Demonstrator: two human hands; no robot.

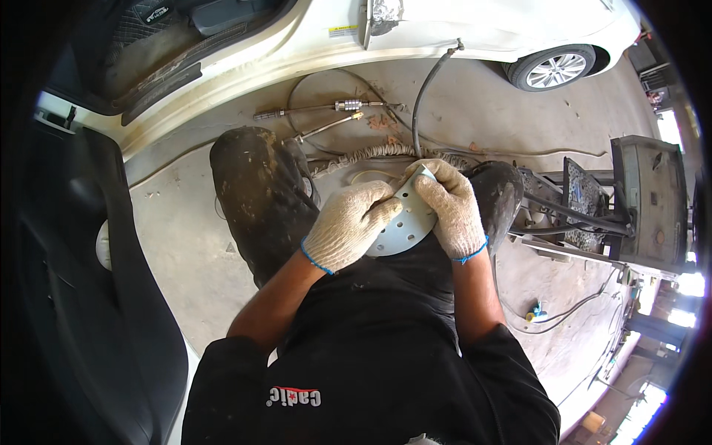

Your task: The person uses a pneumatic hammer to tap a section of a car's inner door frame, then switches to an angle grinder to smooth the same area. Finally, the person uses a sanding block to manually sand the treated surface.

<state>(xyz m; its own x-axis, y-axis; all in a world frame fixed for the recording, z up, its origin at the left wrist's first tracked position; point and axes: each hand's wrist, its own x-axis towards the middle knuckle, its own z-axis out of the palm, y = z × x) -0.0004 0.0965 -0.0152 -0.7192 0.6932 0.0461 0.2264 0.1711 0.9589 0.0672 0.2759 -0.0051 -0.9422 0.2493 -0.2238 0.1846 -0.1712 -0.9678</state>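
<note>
Between my hands, above my lap, is a pale blue-green sanding disc [406, 231] with several punched holes. It looks bent or folded toward its upper edge. My left hand [348, 226], in a cream knit glove with a blue cuff, pinches the disc's upper left side between thumb and fingers. My right hand [449, 204], gloved alike, grips the top right edge, its thumb on the disc's face. The fingertips behind the disc are hidden.
Beyond my knees a slide hammer [348, 105] and hoses [423, 96] lie near the white car's sill [222, 93]. The opened car door [111, 274] stands at left. A metal machine cart [649, 200] with cables is at right. A small blue-yellow tool [535, 311] lies on the floor.
</note>
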